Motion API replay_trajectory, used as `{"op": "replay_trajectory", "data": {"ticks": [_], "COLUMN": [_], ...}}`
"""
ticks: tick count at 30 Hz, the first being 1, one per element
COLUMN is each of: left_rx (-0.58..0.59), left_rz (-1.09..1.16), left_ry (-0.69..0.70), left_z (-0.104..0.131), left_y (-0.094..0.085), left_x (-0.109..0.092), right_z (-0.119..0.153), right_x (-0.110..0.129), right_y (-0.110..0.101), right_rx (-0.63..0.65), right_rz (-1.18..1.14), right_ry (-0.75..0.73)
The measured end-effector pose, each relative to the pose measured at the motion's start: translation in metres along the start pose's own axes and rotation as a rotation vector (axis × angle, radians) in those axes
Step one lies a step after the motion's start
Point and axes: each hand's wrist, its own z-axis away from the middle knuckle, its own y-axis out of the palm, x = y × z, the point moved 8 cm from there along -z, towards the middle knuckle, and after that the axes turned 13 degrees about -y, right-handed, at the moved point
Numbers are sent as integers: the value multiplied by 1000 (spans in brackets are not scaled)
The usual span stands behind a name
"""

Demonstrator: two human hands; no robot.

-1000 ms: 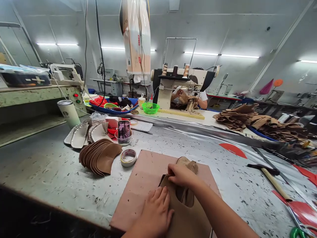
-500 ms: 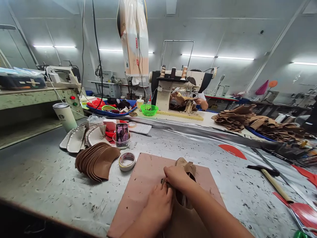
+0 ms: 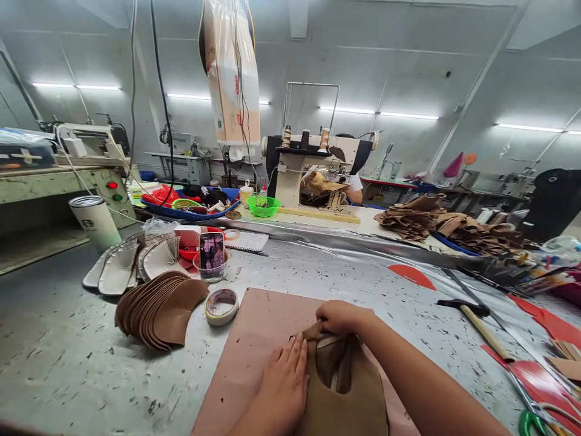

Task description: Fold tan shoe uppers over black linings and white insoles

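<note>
Two hands work one tan leather piece (image 3: 349,393) on a pink board (image 3: 254,339) at the near edge of the grey table (image 3: 68,363). Far left: a cup (image 3: 93,221), then a fanned stack of brown cut pieces (image 3: 157,306), a tape roll (image 3: 221,306). Left hand (image 3: 281,387) lies flat, fingers extended, pressing the piece's left side. Right hand (image 3: 340,318) pinches its folded top edge, fingers curled. Right of the board: a hammer (image 3: 476,318), scissors (image 3: 538,421).
</note>
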Motion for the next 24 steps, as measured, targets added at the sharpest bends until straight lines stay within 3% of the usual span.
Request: {"op": "replay_trajectory", "data": {"ticks": [8,12,15,18,21,24], "left_rx": [165,147,41,-190,-382,-398], "left_rz": [30,37,-46,-89,-118,-152], "left_ry": [59,113,148,227,291,301], "left_z": [-11,-14,-13,-8,-1,0], "left_y": [-19,-20,1,17,20,12], "left_x": [-3,-1,2,2,0,-2], "right_z": [-8,-13,-12,-8,-4,-5], "right_x": [-5,-6,-1,4,5,9], "right_y": [-4,-4,-7,-7,-2,3], "right_rx": [72,70,6,-46,-64,-88], "right_rz": [59,83,122,142,80,-63], "right_ry": [124,123,95,70,30,-69]}}
